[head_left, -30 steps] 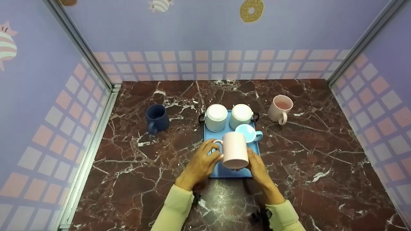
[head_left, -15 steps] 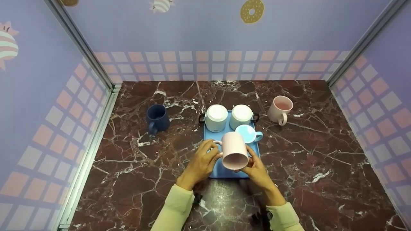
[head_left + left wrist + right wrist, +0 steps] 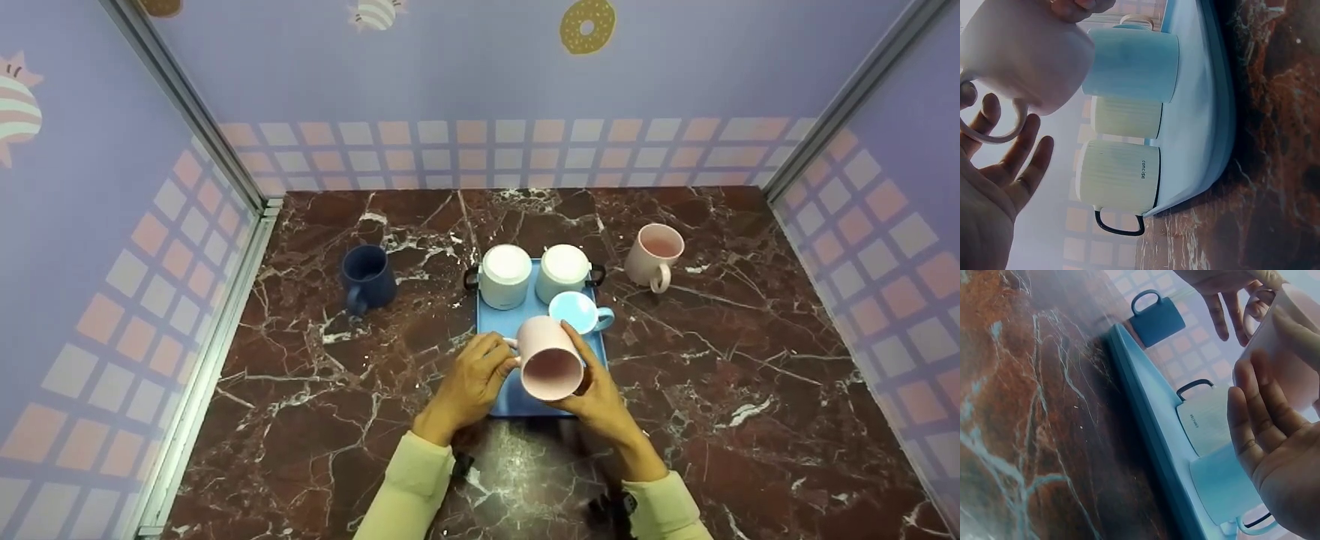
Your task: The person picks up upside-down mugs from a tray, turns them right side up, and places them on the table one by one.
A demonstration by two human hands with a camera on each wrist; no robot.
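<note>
A pale pink mug (image 3: 549, 352) is held in both hands over the near part of a blue tray (image 3: 517, 403). It lies tilted, its opening turned toward the head camera. My left hand (image 3: 469, 379) pinches the handle, fingers curled at it in the left wrist view. From the right, my right hand (image 3: 601, 401) grips the body, thumb on one side and fingers on the other. Just beyond the mug, a light blue mug (image 3: 574, 313) stands on the tray. Behind it are two white mugs (image 3: 505, 276) with black handles, bottoms up.
On the marble-patterned table, a navy mug (image 3: 369, 276) stands left of the tray. Another pink mug (image 3: 651, 259) stands upright at the right, its handle toward the front. Patterned walls enclose the table's back and sides.
The held pink mug has tipped so its opening now faces the head camera more fully. My right hand has changed its hold around the body; the left stays at the handle.
</note>
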